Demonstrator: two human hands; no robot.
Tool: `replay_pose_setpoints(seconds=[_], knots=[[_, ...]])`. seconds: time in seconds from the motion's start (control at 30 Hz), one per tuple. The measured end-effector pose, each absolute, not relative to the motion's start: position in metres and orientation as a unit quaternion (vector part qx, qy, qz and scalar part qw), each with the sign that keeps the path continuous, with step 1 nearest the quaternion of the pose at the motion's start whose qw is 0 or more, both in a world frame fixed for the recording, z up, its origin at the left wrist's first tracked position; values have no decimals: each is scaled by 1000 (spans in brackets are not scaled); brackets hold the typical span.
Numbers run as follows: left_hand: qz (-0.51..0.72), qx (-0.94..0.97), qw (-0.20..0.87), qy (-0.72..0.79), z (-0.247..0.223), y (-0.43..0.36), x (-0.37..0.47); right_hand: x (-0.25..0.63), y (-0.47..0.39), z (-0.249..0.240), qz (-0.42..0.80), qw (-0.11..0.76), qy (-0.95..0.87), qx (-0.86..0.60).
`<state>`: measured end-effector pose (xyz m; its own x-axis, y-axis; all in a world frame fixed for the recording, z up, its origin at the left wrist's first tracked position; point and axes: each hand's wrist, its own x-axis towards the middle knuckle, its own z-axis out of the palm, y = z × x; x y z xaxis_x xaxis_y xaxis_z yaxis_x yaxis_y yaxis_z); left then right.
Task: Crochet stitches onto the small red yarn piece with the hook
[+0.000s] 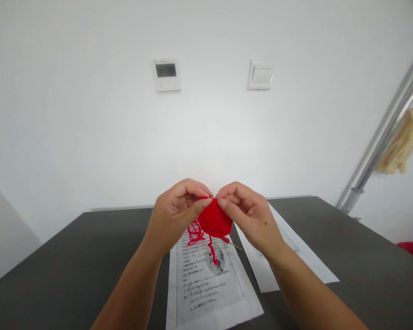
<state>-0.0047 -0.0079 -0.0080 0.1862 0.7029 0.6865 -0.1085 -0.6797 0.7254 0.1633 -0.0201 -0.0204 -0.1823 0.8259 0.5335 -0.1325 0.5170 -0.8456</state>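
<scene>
Between my two hands hangs a red crocheted piece (216, 221), rounded at its lower edge. My left hand (179, 208) pinches its upper left edge between thumb and fingers. On the upper right edge, close to the left thumb, my right hand (247, 211) pinches the piece the same way. A short red yarn tail (212, 252) dangles below it. Loose loops of red yarn (194, 233) lie beside my left hand. Just under the piece, a crochet hook (232, 243) with a red handle and thin metal shaft shows in part.
A printed sheet (206, 298) with text and a picture lies on the dark table (72, 270). A second white sheet (309, 261) is under my right forearm. Behind stands a white wall with a thermostat (167, 75) and a switch (260, 75). Yellow cloth (401, 142) hangs at right.
</scene>
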Motion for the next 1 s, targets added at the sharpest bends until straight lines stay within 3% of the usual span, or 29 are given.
replay_pose_setpoints(seconds=[0.33,0.5,0.8,1.0], knots=[[582,668,370,279,-11,-6,-1,163,-15,-24,386,572,-664,-287],[501,689,410,327,-10,-2,0,165,-10,-28,320,591,-678,-297],[512,692,396,320,-13,4,-2,165,-6,-28,240,530,-737,-344],[520,686,425,280,-15,8,0,164,1,-30,340,574,-685,-292]])
